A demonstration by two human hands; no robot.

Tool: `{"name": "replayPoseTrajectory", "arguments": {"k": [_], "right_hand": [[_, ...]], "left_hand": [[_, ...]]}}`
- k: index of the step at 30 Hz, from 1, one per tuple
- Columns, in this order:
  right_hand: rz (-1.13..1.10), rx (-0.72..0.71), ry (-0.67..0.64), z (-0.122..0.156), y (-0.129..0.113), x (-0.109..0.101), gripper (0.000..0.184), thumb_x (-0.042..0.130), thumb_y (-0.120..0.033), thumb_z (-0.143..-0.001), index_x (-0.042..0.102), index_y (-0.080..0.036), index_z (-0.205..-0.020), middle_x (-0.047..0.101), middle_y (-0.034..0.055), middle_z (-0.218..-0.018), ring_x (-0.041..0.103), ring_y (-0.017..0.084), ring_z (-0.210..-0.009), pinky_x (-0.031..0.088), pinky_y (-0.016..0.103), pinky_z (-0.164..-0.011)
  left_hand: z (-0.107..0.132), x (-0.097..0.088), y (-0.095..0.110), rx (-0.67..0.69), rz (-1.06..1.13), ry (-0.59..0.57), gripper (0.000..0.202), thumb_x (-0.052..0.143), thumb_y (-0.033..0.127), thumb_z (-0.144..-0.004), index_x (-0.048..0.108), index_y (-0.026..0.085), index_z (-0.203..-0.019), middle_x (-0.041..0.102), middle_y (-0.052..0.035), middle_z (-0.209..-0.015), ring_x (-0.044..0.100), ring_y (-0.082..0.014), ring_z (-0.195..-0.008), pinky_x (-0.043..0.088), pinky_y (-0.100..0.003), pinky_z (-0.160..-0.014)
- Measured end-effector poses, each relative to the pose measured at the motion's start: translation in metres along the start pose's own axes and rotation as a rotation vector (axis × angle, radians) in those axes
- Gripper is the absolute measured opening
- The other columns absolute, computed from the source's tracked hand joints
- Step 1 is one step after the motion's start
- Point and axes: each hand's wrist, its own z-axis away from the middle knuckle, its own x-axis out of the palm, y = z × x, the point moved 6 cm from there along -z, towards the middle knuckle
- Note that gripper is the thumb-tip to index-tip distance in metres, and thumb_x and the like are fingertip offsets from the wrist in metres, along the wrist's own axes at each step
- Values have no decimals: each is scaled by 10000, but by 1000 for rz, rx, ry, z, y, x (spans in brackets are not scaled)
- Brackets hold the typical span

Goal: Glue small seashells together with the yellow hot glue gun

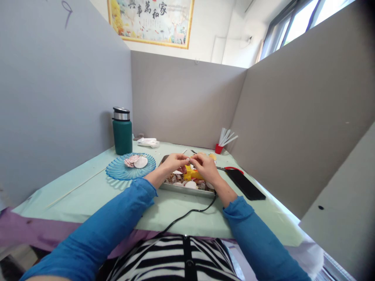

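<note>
My left hand and my right hand meet above a metal tray, fingertips pinched close together. Something small and whitish shows between them, too tiny to name. Under my hands the tray holds several shells and pebble-like pieces. Among these lies a yellow tool that looks like a glue gun, partly covered by my right hand. A black cord runs from the tray's right front corner towards my body.
Left of the tray, a blue scalloped plate holds several shells, with a green bottle behind. At right lie a black phone and red-handled scissors. White sticks stand in a red cup. Grey partitions enclose the table.
</note>
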Motion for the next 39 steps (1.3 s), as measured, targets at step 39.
{"name": "replayPoseTrajectory", "arguments": {"k": [39], "right_hand": [[33, 19, -38, 0, 3, 3, 206, 566, -312, -860, 685, -179, -758, 641, 8, -673, 536, 126, -619, 344, 232, -590]], "left_hand": [[2, 0, 0, -40, -14, 18, 172, 700, 247, -747, 676, 107, -844, 602, -5, -587, 565, -99, -497, 497, -247, -551]]}}
